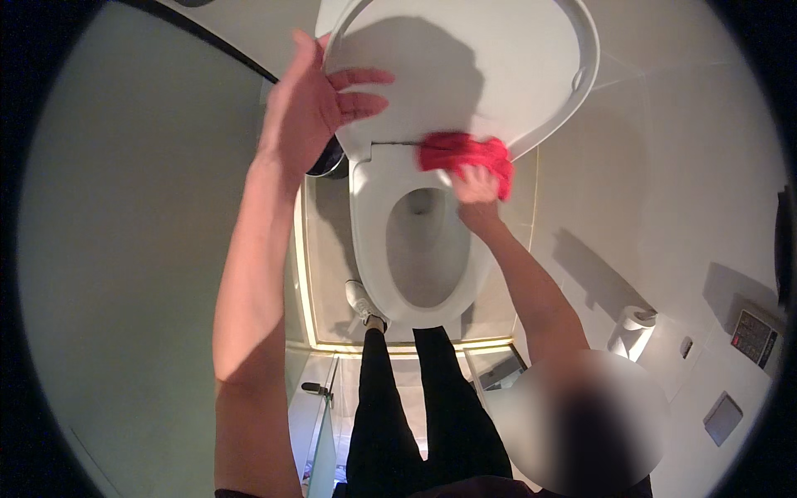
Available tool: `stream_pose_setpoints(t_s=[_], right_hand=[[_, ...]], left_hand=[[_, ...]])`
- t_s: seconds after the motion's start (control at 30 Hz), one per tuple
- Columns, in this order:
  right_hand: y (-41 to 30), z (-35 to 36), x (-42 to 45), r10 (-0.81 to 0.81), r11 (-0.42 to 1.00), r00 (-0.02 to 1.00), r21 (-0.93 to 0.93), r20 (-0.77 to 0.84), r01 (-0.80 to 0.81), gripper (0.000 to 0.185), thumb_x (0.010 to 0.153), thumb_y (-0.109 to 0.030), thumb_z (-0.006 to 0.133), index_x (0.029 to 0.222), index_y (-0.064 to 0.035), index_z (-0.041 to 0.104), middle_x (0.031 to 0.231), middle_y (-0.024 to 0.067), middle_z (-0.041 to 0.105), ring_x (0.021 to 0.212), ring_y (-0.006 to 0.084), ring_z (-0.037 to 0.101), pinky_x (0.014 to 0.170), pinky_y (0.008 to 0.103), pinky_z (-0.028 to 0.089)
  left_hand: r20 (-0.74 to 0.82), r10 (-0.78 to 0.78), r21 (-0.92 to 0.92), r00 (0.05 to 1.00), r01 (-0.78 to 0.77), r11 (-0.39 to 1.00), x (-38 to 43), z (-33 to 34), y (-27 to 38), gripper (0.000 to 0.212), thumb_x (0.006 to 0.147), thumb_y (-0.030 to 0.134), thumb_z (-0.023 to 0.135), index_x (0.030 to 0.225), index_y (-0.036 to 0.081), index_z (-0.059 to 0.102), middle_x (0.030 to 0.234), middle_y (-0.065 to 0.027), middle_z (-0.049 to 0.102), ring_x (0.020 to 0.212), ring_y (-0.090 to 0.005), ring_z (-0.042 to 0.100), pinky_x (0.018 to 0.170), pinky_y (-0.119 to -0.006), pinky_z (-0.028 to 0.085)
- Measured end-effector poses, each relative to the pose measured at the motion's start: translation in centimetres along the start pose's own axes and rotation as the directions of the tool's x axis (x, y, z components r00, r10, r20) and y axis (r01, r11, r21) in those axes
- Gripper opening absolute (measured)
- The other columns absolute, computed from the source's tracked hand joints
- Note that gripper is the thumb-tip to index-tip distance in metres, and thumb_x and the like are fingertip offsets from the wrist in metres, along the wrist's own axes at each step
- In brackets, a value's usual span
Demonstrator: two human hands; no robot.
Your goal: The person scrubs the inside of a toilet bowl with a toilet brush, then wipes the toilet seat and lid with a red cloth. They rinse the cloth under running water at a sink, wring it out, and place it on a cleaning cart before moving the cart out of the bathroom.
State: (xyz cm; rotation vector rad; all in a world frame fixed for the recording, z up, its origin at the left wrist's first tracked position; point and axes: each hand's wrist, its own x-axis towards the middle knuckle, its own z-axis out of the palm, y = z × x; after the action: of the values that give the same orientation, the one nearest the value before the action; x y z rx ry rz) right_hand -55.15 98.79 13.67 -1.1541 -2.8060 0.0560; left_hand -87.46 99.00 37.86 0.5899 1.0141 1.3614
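My right hand (476, 187) presses a bunched red cloth (464, 152) to the hinge end of a white toilet seat (373, 249), just below the raised lid (529, 75). Slight blur shows on both the cloth and the hand. My left hand (317, 93) is at the left rim of the lid, with its fingers spread over the lid's inner face. Part of the thumb side is hidden behind the rim, so its exact hold on the edge is unclear. The toilet bowl (426, 261) lies open between my arms.
A dark bin (330, 163) stands left of the toilet. A toilet paper roll (634, 330) hangs on the right wall (672, 187), near a control panel (753, 336). A glass panel (137, 249) borders the left, and a glass door (322, 448) stands behind my legs.
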Motion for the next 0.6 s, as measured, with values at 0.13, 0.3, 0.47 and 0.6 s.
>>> stream_pose_setpoints(t_s=[0.13, 0.3, 0.47, 0.6], right_hand=[[3.2, -1.8, -9.7, 0.464, 0.827, 0.865, 0.255, 0.193, -0.501, 0.079, 0.071, 0.011, 0.058, 0.143, -0.0203, 0.056, 0.137, 0.0154, 0.053, 0.126, 0.0417, 0.05, 0.106, 0.0516, 0.043], [19.9, 5.8, -36.1, 0.554, 0.237, 0.637, 0.631, 0.536, -0.738, 0.04, 0.096, -0.022, 0.055, 0.132, -0.0074, 0.064, 0.126, 0.014, 0.07, 0.116, 0.0319, 0.066, 0.101, 0.0427, 0.053], [14.4, -1.4, -20.7, 0.901, -0.099, 0.188, 0.607, 0.391, -0.789, 0.043, 0.087, 0.005, 0.052, 0.128, -0.0027, 0.065, 0.118, 0.0138, 0.072, 0.106, 0.0257, 0.068, 0.094, 0.0404, 0.056], [3.9, -12.5, -1.5, 0.676, 0.463, 0.736, 0.751, 0.045, -0.471, 0.06, 0.077, 0.014, 0.043, 0.133, -0.0005, 0.062, 0.126, 0.0143, 0.067, 0.114, 0.0241, 0.065, 0.098, 0.0369, 0.052]], left_hand=[[-0.157, 0.04, -0.018, 0.987, -0.043, 0.999, -2.2, 0.8, -2.3, 0.062, 0.105, 0.064, 0.039, 0.131, 0.009, 0.052, 0.077, -0.008, 0.062, 0.069, -0.0191, 0.064, 0.069, -0.037, 0.058], [-0.423, -0.042, 0.072, 0.905, 0.08, 0.994, -14.3, 3.1, -9.9, 0.028, 0.103, 0.025, 0.046, 0.125, 0.01, 0.051, 0.127, -0.0073, 0.045, 0.126, -0.0185, 0.041, 0.106, -0.037, 0.038], [-0.576, -0.317, 0.027, 0.753, 0.406, 0.914, -28.2, 2.5, -16.1, 0.064, 0.094, 0.009, 0.063, 0.151, 0.013, 0.034, 0.121, -0.0116, 0.05, 0.113, -0.0221, 0.053, 0.102, -0.041, 0.045], [-0.698, -0.265, 0.282, 0.665, 0.596, 0.751, -31.6, -3.9, -28.9, 0.091, 0.083, 0.009, 0.081, 0.154, 0.012, 0.024, 0.117, -0.0146, 0.049, 0.109, -0.0272, 0.054, 0.097, -0.044, 0.048]])
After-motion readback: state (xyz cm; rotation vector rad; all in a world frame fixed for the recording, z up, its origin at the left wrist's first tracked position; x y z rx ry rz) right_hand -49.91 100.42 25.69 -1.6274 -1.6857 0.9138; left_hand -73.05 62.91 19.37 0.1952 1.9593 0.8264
